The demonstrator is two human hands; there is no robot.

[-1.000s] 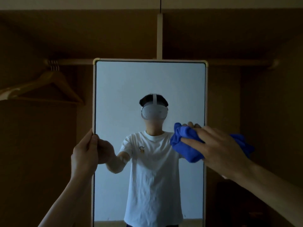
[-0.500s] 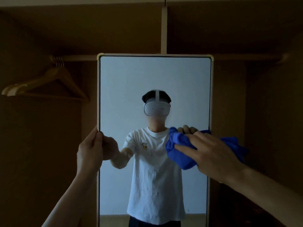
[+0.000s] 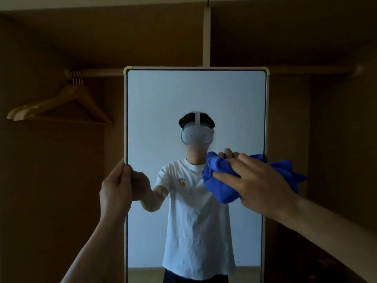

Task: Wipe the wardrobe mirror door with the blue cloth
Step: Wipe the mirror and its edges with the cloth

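Observation:
The tall mirror door (image 3: 163, 103) with a pale frame stands upright in the middle of the open wardrobe. My left hand (image 3: 115, 188) grips its left edge at mid height, thumb on the glass. My right hand (image 3: 259, 184) presses a bunched blue cloth (image 3: 220, 180) against the glass near the right edge; part of the cloth sticks out past the frame on the right. The mirror reflects a person in a white T-shirt wearing a headset, along with both hands.
Dark wooden wardrobe interior all around. A hanging rail (image 3: 98, 72) runs behind the mirror's top, carrying wooden hangers (image 3: 61, 105) on the left. A vertical wooden divider (image 3: 206, 35) rises above the mirror. The right compartment is dim.
My right hand has slid the blue cloth leftward across the glass, away from the right edge. The left hand keeps its grip on the frame. The view has shifted slightly.

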